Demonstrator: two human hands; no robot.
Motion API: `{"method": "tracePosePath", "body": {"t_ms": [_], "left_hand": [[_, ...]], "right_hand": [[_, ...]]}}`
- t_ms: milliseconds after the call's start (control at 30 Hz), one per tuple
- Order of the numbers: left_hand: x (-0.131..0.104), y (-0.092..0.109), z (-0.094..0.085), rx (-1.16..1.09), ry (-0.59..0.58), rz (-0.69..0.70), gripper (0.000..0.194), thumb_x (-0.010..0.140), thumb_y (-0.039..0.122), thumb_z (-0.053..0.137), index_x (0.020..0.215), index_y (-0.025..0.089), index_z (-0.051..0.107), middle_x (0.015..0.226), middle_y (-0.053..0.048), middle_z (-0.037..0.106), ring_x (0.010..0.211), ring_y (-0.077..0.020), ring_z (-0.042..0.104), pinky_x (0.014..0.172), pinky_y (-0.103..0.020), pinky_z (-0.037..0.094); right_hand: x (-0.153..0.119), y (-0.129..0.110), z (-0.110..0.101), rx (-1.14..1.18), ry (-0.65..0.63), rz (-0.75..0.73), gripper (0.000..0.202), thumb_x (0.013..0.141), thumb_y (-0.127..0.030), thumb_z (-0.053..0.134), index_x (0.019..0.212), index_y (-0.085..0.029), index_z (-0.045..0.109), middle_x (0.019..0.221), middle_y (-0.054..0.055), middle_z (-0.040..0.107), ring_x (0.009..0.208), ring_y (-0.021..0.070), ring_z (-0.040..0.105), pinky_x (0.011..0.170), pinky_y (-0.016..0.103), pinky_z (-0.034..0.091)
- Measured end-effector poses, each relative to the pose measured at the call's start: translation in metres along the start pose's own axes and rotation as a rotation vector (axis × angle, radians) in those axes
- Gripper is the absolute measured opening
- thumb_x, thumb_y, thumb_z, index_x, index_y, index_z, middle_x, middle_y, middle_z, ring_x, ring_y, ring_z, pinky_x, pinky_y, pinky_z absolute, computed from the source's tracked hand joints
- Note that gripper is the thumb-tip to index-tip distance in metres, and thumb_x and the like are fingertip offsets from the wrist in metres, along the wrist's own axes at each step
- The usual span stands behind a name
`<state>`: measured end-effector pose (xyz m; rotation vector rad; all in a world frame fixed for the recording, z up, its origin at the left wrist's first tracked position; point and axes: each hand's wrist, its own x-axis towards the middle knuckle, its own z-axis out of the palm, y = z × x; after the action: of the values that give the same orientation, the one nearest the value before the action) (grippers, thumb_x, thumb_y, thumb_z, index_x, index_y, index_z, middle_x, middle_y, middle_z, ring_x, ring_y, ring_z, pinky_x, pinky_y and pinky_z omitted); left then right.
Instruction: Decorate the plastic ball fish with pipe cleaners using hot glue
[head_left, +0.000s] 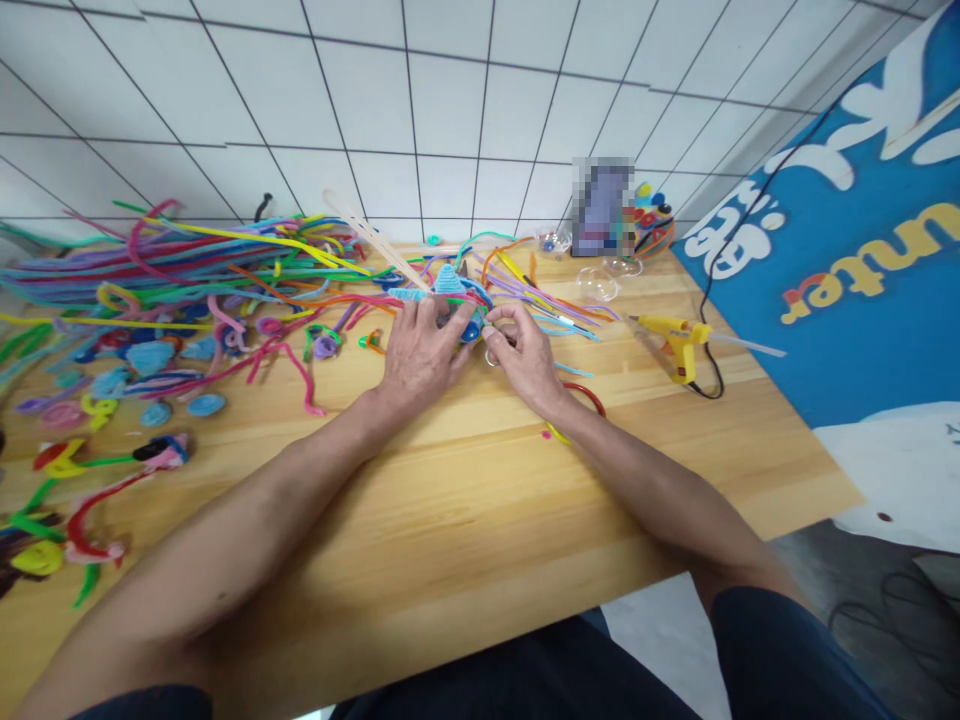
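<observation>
Near the back middle of the table my left hand [424, 345] is bent over a small round blue piece [471, 331], which shows between its thumb and fingers. Right beside it, my right hand [525, 357] is closed in a pinch at the edge of that piece. What the pinch holds is too small to make out; a thin pale ring [491, 358] shows under these fingers. Just beyond the hands lies a light blue coiled pipe-cleaner shape [450, 280]. Thin pale sticks [390, 250] slant up behind my left hand.
Bundled pipe cleaners [187, 260] lie at the back left, with coiled pieces [150, 357] before them. A yellow glue gun [681, 348] with a cord rests at the right. A blurred upright dark object [600, 210] stands against the tiled wall [450, 110].
</observation>
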<state>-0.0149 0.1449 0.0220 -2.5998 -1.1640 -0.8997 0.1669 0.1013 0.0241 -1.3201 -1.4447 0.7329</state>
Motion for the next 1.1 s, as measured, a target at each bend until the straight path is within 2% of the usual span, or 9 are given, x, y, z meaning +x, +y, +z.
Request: {"method": "tracePosePath", "body": {"t_ms": [167,333,500,600,767,1100], "left_hand": [[0.000,0.000,0.002,-0.005,0.008,0.002,0.048,0.104,0.038,0.057,0.149,0.022,0.061,0.127,-0.019,0.062,0.113,-0.0348,0.054,0.099,-0.050,0.046],[-0.002,-0.002,0.003,-0.053,0.042,0.005,0.053,0.103,0.037,0.060,0.154,0.023,0.057,0.127,-0.018,0.061,0.115,-0.0349,0.055,0.101,-0.051,0.045],[-0.009,-0.006,0.008,-0.266,0.175,-0.035,0.049,0.101,0.036,0.066,0.146,0.019,0.057,0.131,-0.018,0.059,0.121,-0.0323,0.056,0.106,-0.049,0.045],[-0.013,-0.007,0.011,-0.277,0.233,-0.079,0.045,0.100,0.036,0.068,0.140,0.019,0.057,0.130,-0.017,0.059,0.121,-0.0313,0.056,0.107,-0.048,0.046],[-0.015,-0.001,0.009,-0.181,0.199,-0.065,0.045,0.099,0.035,0.066,0.140,0.019,0.060,0.132,-0.017,0.061,0.118,-0.0324,0.058,0.103,-0.049,0.049],[-0.016,0.005,0.009,-0.172,0.115,-0.054,0.054,0.098,0.030,0.063,0.150,0.017,0.056,0.144,-0.020,0.058,0.129,-0.0365,0.054,0.107,-0.054,0.047]], "right_hand": [[-0.002,0.001,-0.002,-0.142,0.032,-0.146,0.017,0.104,-0.036,0.058,0.118,-0.028,0.065,0.067,-0.007,0.064,0.062,0.0152,0.064,0.064,0.028,0.045],[0.000,0.002,-0.003,-0.225,0.059,-0.211,0.018,0.106,-0.035,0.057,0.116,-0.027,0.069,0.071,-0.005,0.065,0.067,0.0163,0.066,0.067,0.028,0.047],[0.001,0.003,-0.003,-0.229,0.063,-0.217,0.019,0.106,-0.035,0.056,0.117,-0.026,0.070,0.069,-0.005,0.064,0.064,0.0149,0.063,0.064,0.027,0.046],[0.002,0.004,-0.003,-0.235,0.069,-0.219,0.020,0.106,-0.034,0.057,0.117,-0.025,0.070,0.068,-0.005,0.064,0.063,0.0144,0.063,0.064,0.026,0.045],[0.005,0.006,-0.005,-0.263,0.079,-0.215,0.021,0.105,-0.035,0.057,0.119,-0.025,0.070,0.066,-0.005,0.065,0.062,0.0156,0.063,0.065,0.027,0.046],[0.008,0.000,-0.011,-0.287,0.071,-0.143,0.022,0.102,-0.035,0.056,0.114,-0.025,0.071,0.065,-0.005,0.062,0.060,0.0167,0.061,0.062,0.028,0.047]]}}
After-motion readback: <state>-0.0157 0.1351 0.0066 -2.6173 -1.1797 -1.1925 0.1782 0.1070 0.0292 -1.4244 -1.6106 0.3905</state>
